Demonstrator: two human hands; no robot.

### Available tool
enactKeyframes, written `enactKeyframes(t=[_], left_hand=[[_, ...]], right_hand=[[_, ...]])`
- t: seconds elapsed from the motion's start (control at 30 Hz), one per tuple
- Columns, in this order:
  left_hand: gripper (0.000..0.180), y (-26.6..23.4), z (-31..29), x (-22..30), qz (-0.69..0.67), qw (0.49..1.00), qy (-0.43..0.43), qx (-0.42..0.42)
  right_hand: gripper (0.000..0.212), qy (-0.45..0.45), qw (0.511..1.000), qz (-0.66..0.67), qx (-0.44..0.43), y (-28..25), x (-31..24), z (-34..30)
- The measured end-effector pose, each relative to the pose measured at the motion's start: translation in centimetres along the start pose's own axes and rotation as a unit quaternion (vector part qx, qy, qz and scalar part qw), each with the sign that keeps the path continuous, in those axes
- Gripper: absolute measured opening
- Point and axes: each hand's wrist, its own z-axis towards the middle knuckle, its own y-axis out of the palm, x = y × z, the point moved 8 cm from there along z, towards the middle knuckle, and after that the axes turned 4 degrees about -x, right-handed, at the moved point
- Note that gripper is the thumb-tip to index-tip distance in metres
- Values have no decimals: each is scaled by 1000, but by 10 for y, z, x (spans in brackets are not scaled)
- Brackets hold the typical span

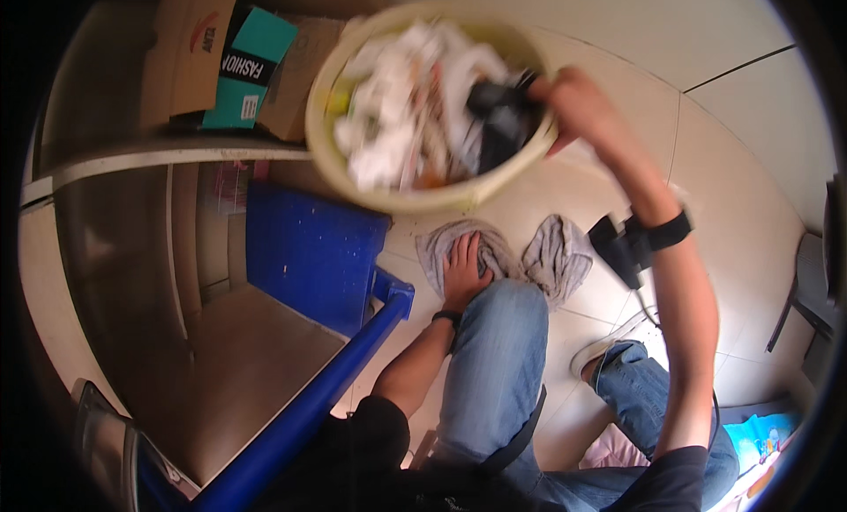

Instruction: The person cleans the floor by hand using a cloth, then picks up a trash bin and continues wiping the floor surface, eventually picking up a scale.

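My right hand [578,111] is closed on the right rim of a pale yellow waste bin [485,190], somewhat blurred. The bin is raised and tilted so that its inside shows. White crumpled tissues [379,115] and black plastic [503,115] lie in it. Below the bin, my left hand [465,269] rests spread on a bunched grey cloth [437,247] on the floor, beside my bent knee. Another part of grey cloth [560,252], perhaps a second piece, lies just right of it. My right wrist carries a black strapped device [622,247].
A blue metal frame [318,256] with a long blue bar [326,397] stands close on my left. Behind it, a shelf [176,164] holds brown cardboard [185,62] and a teal box [256,44]. A grey chair [803,287] stands far right on the tiled floor [715,203].
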Motion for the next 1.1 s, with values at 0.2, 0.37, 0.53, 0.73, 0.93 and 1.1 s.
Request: enactKeyframes(t=[0.2, 0.37, 0.53, 0.73, 0.93, 1.1], left_hand=[[84, 2, 1, -3, -5, 1000, 5, 11], [83, 1, -1, -5, -7, 1000, -6, 2], [83, -1, 0, -3, -14, 1000, -13, 2], [83, -3, 1, -2, -20, 1000, 13, 12], [82, -7, -3, -7, 3, 999, 20, 49], [78, -6, 2, 10, 6, 999, 22, 40]], right_hand=[[31, 227, 942, 233, 79, -53, 39, -1], [40, 197, 957, 178, 118, -84, 104, 27], [77, 82, 927, -362, 58, -99, 122, 32], [65, 207, 907, 295, 220, -52, 125, -53], [38, 245, 947, -30, 206, 132, 147, -220], [74, 217, 944, -197, 153, 194, 134, -280]])
